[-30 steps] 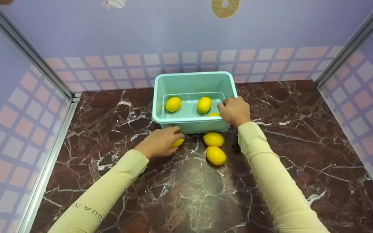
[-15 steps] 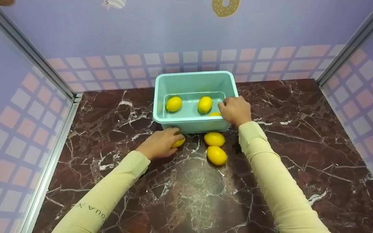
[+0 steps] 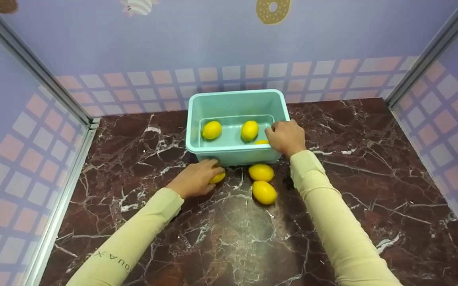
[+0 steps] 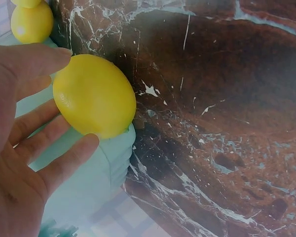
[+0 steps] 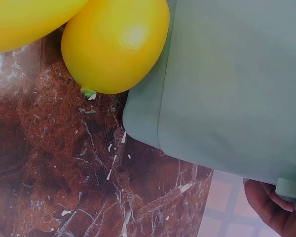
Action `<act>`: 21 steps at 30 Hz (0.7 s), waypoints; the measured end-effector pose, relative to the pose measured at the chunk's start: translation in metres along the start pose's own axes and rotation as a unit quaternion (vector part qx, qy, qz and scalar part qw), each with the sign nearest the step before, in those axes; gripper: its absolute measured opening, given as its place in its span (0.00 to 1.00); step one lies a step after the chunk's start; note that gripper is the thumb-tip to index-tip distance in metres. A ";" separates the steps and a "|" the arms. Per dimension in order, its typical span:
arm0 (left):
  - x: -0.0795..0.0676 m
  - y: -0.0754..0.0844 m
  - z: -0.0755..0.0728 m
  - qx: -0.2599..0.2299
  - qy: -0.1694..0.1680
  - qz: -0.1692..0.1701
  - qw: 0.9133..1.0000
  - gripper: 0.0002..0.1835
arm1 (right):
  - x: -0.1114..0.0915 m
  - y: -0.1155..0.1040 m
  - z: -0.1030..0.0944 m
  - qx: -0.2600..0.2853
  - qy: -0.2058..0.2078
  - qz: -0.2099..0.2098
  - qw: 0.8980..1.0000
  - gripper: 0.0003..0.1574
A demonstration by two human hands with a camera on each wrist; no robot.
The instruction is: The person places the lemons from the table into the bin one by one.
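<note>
Clock centred on the bin (image 3: pixel 235 149), 12 o'clock toward the back wall (image 3: pixel 213 43). Left hand (image 3: pixel 195 177) at 7 o'clock, just outside the bin's front wall, gripping the held lemon (image 4: pixel 94 96) between its digits, which sit on opposite sides of it; bin wall close behind per left wrist view. Can't tell if that lemon touches the table (image 3: pixel 229 238). Right hand (image 3: pixel 286 136) between 3 and 4 o'clock, fingers curled over the bin's rim, gripping it. Three lemons inside the bin: first lemon (image 3: pixel 212 130) at 9 o'clock, second lemon (image 3: pixel 249 130) just past 3, third lemon (image 3: pixel 261 142) at 4, mostly hidden by the front rim and right hand. Two more on the table at 5 o'clock: near-bin lemon (image 3: pixel 261 173) just in front of the wall, outer lemon (image 3: pixel 264 193) at its 6 o'clock, touching it. Right wrist view gives the near-bin lemon a green tip (image 5: pixel 88 92). Bin sits upright on dark red, white-veined marble. Both sleeves (image 3: pixel 125 242) pale yellow, lettering on the left one.
</note>
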State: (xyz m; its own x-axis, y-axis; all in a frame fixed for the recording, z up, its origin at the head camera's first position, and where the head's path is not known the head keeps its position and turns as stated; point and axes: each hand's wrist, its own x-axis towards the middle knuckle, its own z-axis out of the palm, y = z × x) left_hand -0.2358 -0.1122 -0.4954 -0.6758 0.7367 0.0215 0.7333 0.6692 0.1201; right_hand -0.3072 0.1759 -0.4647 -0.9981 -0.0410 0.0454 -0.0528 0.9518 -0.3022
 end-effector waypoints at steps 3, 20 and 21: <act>0.001 0.001 0.000 0.001 -0.005 -0.001 1.000 0.22 | 0.000 0.000 0.000 0.001 -0.001 0.001 1.000 0.27; 0.001 0.001 0.012 -0.063 -0.058 0.002 0.996 0.24 | -0.001 -0.001 -0.001 -0.006 -0.007 -0.007 1.000 0.29; 0.001 0.002 0.014 -0.069 -0.061 0.007 0.996 0.25 | -0.001 -0.001 -0.001 -0.005 -0.008 -0.008 1.000 0.29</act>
State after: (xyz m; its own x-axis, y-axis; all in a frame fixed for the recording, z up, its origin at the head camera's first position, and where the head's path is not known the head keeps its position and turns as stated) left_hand -0.2345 -0.1087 -0.5088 -0.6448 0.7584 -0.0951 0.7204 0.6446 0.2558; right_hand -0.3064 0.1750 -0.4637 -0.9976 -0.0599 0.0353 -0.0677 0.9542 -0.2914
